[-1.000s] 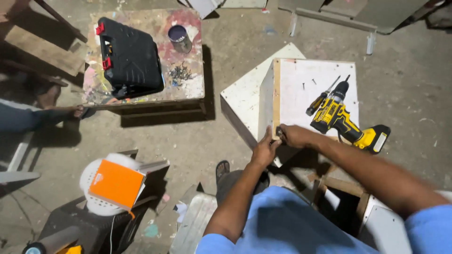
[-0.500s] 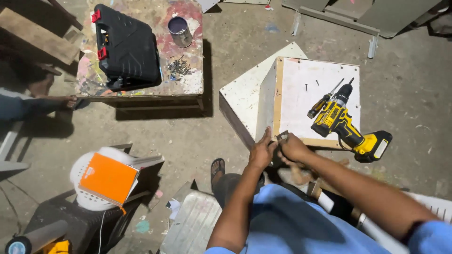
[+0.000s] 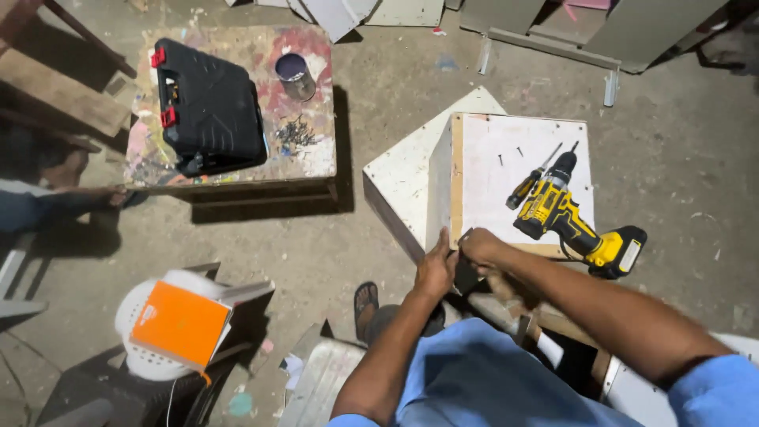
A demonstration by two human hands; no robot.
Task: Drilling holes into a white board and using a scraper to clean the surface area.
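My left hand (image 3: 436,271) and my right hand (image 3: 479,247) meet at the near left corner of a white board box (image 3: 506,170), fingers closed around a small dark piece (image 3: 464,269) held against its wooden edge. A yellow and black cordless drill (image 3: 571,223) lies on the white panel just right of my hands. A yellow-handled screwdriver (image 3: 534,178) lies beside the drill, with two loose screws (image 3: 509,156) near it. My blue shirt fills the lower part of the view.
A paint-stained low table (image 3: 312,154) at upper left bears a black tool case (image 3: 209,107), a tin can (image 3: 294,76) and a pile of screws (image 3: 296,133). An orange box (image 3: 180,323) rests on a white stool at lower left. Another person's foot (image 3: 118,195) shows at far left.
The view has shifted slightly; both hands stay at the box corner, with the right hand now bent over the dark piece. The drill has not moved.
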